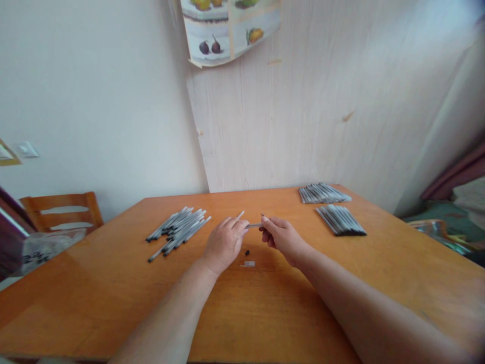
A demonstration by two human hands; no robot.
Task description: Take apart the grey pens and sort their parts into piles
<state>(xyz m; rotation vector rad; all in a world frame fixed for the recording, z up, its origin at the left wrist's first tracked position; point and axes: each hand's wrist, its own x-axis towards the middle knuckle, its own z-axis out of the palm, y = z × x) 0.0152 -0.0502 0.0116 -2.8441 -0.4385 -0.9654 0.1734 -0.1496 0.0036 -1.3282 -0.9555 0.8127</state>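
Note:
My left hand (pixel 224 241) and my right hand (pixel 282 236) meet over the middle of the orange wooden table (pixel 113 293). Both are closed in a pinch on one thin grey pen tube (pixel 253 225) stretched between them. Another grey stick (pixel 240 215) pokes out past my left fingers. On the table just below the hands lie a small black cap (pixel 247 252) and a small white piece (pixel 249 263). A loose pile of grey tubes with black tips (pixel 178 228) lies to the left of my left hand.
Two neat stacks of grey tubes lie at the far right of the table, one near the wall (pixel 323 193), one closer (pixel 340 220). A wooden chair (pixel 60 210) and a plastic bag (pixel 49 247) stand at the left. A fruit poster (pixel 231 30) hangs on the wall.

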